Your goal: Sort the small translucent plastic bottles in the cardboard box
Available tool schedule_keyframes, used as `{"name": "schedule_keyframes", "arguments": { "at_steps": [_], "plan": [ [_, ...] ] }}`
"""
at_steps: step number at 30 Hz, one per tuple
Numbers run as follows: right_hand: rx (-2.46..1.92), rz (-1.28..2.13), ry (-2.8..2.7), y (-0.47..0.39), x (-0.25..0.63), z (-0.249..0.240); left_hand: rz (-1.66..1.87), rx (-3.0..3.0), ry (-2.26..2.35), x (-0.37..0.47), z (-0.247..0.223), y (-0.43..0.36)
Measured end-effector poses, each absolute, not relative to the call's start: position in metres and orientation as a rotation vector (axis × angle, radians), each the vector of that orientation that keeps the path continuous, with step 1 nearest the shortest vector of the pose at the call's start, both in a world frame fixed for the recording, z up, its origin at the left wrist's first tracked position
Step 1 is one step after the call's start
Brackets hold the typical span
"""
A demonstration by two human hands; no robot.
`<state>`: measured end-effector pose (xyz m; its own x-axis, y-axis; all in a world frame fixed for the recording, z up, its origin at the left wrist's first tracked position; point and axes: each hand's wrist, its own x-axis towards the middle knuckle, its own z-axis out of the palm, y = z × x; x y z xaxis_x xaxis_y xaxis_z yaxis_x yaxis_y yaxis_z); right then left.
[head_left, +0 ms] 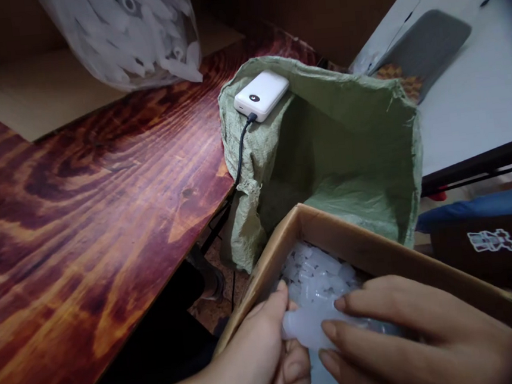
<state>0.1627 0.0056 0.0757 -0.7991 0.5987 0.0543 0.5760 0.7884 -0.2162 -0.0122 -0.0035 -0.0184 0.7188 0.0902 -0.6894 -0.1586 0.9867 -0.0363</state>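
Head: left hand [269, 340] grips piece [308, 329]; powerbank [269, 89] mark [254, 98] illegible.

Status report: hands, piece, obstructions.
Left hand holding translucent piece; right hand fingers alongside. Similar pieces beneath, inside cardboard box. Box wall rises just beyond.

The translucent piece [308, 326] looked like smooth, milky plastic with a soft sheen, as did the loose pieces [319, 270] heaped below it. The box [376, 238] was matt brown cardboard. The sack [348, 118] appeared to be woven green plastic, creased and rough, frayed at its edge. The power bank [267, 92] had a smooth white plastic shell, and the desk [146, 171] showed glossy, reddish wood grain. A thin, clear plastic bag [135, 35] looked shiny.
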Motion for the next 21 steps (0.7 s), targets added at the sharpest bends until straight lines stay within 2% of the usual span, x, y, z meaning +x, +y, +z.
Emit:
{"name": "schedule_keyframes", "arguments": {
  "at_steps": [4,9,14,18,21],
  "plan": [
    [-0.947,0.216,-2.876,0.002,0.162,0.073,0.205,-0.018,0.801,-0.01,-0.021,-0.006],
    [-1.189,0.203,-2.811,0.006,0.156,0.06,0.149,0.051,0.939,-0.007,-0.016,-0.005],
    [-1.217,0.327,-2.866,0.007,0.152,0.058,0.156,0.081,0.91,-0.008,-0.016,-0.004],
    [-1.225,0.273,-2.825,0.003,0.153,0.051,0.177,0.136,0.905,-0.009,-0.017,-0.005],
    [-1.249,0.429,-2.897,0.004,0.151,0.052,0.159,0.175,0.945,-0.008,-0.017,-0.005]
  ]
}}
